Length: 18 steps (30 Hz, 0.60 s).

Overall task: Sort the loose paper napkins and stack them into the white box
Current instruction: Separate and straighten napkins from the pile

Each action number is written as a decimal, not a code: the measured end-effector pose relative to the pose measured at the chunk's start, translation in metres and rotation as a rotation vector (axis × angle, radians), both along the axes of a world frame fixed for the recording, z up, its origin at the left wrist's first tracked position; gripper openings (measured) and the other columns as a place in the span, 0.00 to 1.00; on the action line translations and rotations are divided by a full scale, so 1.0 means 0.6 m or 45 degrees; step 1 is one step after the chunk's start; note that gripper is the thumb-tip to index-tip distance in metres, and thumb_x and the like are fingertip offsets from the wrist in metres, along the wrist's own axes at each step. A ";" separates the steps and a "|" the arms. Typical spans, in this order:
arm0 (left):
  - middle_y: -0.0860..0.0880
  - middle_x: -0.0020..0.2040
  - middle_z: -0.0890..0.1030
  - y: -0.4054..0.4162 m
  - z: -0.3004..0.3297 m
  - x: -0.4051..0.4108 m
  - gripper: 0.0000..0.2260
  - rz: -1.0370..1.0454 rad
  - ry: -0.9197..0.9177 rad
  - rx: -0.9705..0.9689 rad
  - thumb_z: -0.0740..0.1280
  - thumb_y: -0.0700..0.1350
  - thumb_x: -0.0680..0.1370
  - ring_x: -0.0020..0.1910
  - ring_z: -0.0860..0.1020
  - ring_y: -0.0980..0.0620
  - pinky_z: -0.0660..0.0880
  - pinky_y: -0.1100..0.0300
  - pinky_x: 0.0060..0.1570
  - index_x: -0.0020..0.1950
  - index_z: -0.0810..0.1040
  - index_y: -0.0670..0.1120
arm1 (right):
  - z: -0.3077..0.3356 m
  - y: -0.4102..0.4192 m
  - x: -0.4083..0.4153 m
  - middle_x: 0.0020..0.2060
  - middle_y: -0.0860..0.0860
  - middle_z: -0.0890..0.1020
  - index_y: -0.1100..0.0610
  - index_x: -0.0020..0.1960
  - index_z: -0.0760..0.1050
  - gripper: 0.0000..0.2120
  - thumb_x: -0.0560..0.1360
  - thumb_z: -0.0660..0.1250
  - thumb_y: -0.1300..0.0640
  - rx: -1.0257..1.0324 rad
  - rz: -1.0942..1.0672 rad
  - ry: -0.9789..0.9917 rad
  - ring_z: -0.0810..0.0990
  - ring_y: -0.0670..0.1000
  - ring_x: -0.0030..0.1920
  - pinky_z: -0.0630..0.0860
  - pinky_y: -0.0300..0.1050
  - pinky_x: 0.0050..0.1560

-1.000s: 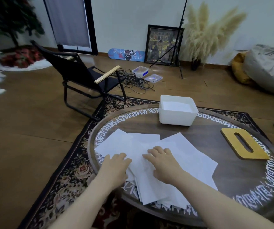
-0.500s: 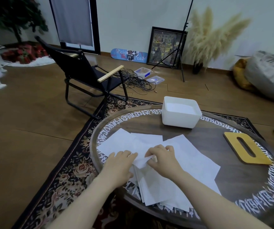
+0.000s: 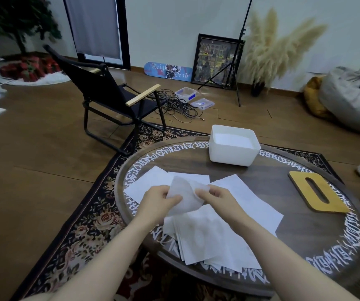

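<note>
Lifting one napkin (image 3: 183, 197) off loose pile (image 3: 209, 231).
Left hand (image 3: 159, 199) and right hand (image 3: 215, 197) pinch opposite edges; sheet light, limp, tearable; hold at edges toward white box (image 3: 233, 154).

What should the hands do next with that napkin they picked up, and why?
Probably carry it to the white box at the far side of the table and lay it flat inside. The left hand and right hand each pinch an edge of one napkin, lifted off the loose pile, and the box is open on top.
</note>
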State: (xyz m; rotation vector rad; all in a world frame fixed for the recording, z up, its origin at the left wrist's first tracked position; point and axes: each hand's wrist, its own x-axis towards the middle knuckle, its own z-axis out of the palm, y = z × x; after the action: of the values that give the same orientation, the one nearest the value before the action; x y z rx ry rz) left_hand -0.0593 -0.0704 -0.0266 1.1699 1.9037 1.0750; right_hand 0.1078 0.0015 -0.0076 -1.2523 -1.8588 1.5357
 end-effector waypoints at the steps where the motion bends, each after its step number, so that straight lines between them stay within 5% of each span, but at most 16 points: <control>1: 0.43 0.39 0.83 0.001 0.004 0.001 0.12 0.037 -0.094 0.000 0.70 0.50 0.70 0.41 0.81 0.44 0.76 0.51 0.41 0.42 0.82 0.40 | 0.002 -0.001 0.003 0.40 0.57 0.81 0.68 0.47 0.75 0.21 0.76 0.67 0.48 -0.036 0.000 0.026 0.80 0.45 0.39 0.70 0.32 0.43; 4: 0.44 0.40 0.83 0.002 0.005 0.004 0.04 0.124 -0.315 -0.019 0.71 0.40 0.75 0.39 0.81 0.47 0.76 0.54 0.40 0.41 0.81 0.41 | 0.007 -0.007 0.008 0.42 0.54 0.85 0.64 0.50 0.77 0.22 0.75 0.67 0.44 -0.116 0.019 0.062 0.82 0.45 0.40 0.70 0.34 0.46; 11: 0.46 0.45 0.84 -0.010 -0.005 0.012 0.01 0.186 -0.582 -0.072 0.70 0.41 0.76 0.42 0.82 0.49 0.77 0.58 0.38 0.46 0.81 0.45 | -0.009 -0.006 0.011 0.30 0.52 0.82 0.59 0.42 0.75 0.06 0.72 0.72 0.63 -0.126 0.028 -0.054 0.79 0.49 0.31 0.72 0.27 0.36; 14: 0.45 0.48 0.84 -0.016 -0.008 0.016 0.07 0.167 -0.660 -0.129 0.71 0.36 0.74 0.47 0.82 0.44 0.80 0.51 0.45 0.51 0.81 0.43 | -0.016 -0.009 0.007 0.30 0.53 0.81 0.58 0.40 0.74 0.06 0.72 0.71 0.63 -0.113 -0.008 -0.075 0.78 0.48 0.30 0.71 0.26 0.34; 18: 0.45 0.44 0.82 -0.020 -0.003 0.009 0.09 0.244 -0.613 -0.113 0.67 0.28 0.73 0.39 0.79 0.49 0.76 0.60 0.36 0.44 0.79 0.42 | -0.034 -0.006 0.008 0.35 0.52 0.82 0.58 0.46 0.77 0.05 0.72 0.72 0.59 -0.017 -0.061 -0.196 0.78 0.48 0.34 0.74 0.34 0.39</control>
State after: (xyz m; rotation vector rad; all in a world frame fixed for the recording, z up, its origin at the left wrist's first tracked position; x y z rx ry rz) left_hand -0.0537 -0.0822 -0.0285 0.6141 1.6782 1.2290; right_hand 0.1125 -0.0019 -0.0280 -1.4468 -1.9003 1.4654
